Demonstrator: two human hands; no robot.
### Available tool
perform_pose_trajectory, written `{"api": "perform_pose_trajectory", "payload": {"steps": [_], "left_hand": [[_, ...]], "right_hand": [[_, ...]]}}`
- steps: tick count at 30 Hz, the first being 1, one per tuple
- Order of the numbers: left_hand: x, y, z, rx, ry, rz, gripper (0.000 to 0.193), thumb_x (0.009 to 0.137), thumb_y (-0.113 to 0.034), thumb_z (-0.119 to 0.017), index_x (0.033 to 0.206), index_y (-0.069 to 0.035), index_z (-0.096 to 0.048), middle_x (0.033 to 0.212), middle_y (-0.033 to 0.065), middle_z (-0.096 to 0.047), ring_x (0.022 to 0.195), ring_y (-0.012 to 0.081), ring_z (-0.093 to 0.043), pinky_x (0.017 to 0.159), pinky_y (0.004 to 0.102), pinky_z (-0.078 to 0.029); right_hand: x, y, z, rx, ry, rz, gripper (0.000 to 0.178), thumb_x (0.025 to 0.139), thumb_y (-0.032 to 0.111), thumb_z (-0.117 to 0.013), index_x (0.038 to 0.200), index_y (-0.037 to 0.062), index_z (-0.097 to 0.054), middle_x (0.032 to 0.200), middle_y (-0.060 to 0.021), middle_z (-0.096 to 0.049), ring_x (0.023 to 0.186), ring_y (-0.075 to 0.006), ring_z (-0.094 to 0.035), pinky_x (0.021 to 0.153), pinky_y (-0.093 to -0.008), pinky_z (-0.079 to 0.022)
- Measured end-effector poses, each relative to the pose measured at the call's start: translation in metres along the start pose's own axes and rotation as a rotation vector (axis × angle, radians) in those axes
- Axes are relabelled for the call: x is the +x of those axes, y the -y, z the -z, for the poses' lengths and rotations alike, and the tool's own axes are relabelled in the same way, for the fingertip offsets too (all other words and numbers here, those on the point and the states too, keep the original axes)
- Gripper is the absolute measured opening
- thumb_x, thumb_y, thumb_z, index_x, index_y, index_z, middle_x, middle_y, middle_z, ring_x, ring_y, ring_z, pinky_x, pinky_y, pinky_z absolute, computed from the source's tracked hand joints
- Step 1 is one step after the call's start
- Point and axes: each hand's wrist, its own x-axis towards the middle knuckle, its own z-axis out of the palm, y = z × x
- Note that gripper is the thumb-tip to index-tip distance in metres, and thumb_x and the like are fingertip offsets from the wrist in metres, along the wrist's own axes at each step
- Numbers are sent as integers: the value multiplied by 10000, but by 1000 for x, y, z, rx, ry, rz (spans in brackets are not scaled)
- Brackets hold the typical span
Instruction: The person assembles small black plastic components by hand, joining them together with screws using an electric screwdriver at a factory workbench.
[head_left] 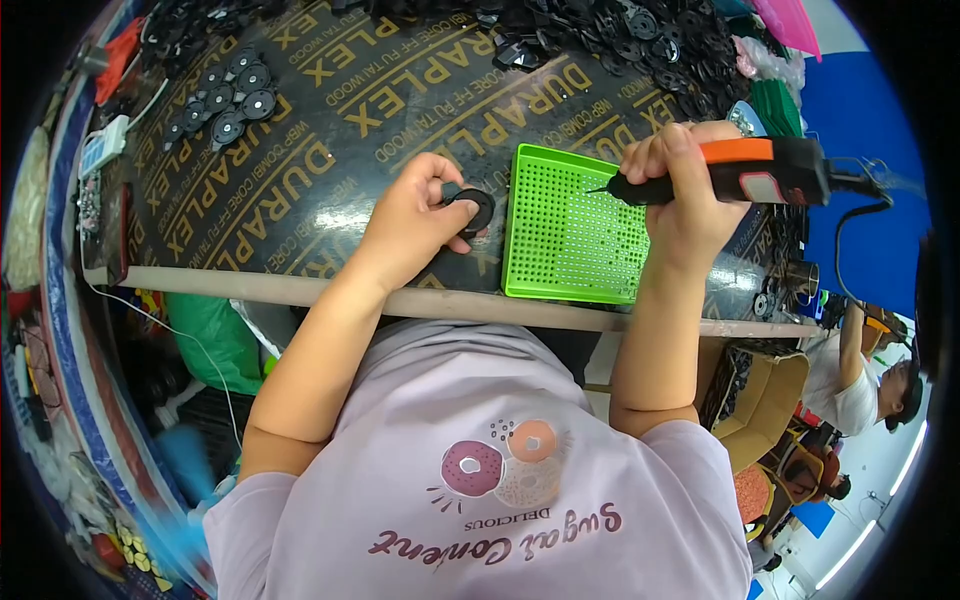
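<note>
Between the thumb and fingers of my left hand is a round black plastic part, held just above the table left of a green tray. My right hand is wrapped around a black and orange electric screwdriver. Its thin bit points left, over the tray. The green perforated tray lies between my hands, with rows of small holes; small pale bits sit in many of them, too small to name. The driver's cord runs off to the right.
Several assembled black round parts lie at the table's left. A big heap of black parts covers the far side. A small bowl of metal pieces stands beyond my right hand. Below the table's right edge is an open cardboard box. Other people work at far right.
</note>
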Motion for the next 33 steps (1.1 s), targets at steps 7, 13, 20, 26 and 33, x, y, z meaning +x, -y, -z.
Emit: {"api": "perform_pose_trajectory", "payload": {"steps": [7,13,20,26,33], "left_hand": [[0,-3,-1,-57,8,6,278,896,-38,-576,1158,2,-493,876,86,-640,748,147,-664,537,228,-520],[3,0,-2,-76,-14,32,236,912,-50,-559,1137,9,-519,908,99,-646,736,153,-671,544,223,-526],[1,4,1,-68,25,7,224,910,-25,-541,1126,-2,-484,918,118,-641,771,183,-684,573,222,-550],[3,5,1,-90,27,23,216,903,-30,-554,1107,-10,-486,910,104,-656,759,172,-685,559,221,-536],[5,1,4,-117,23,67,204,897,-29,-559,1088,-11,-491,910,100,-659,753,167,-686,539,230,-530]], "right_hand": [[-10,-10,-2,-181,-73,-39,138,833,-54,-617,791,17,-507,601,-79,-536,494,-165,-536,528,-309,-473],[-10,-14,1,-227,-56,-40,149,848,-61,-590,807,29,-479,599,-81,-520,495,-177,-526,535,-332,-475],[-12,-14,-6,-271,-46,-27,152,832,-54,-616,801,25,-490,607,-85,-534,498,-175,-532,540,-328,-477],[-4,3,-5,72,-76,2,116,828,-32,-627,828,17,-522,623,-98,-558,511,-187,-543,532,-329,-484],[-17,-14,-47,334,84,-37,144,855,-50,-578,888,38,-470,677,-94,-554,519,-189,-560,543,-347,-510]]}}
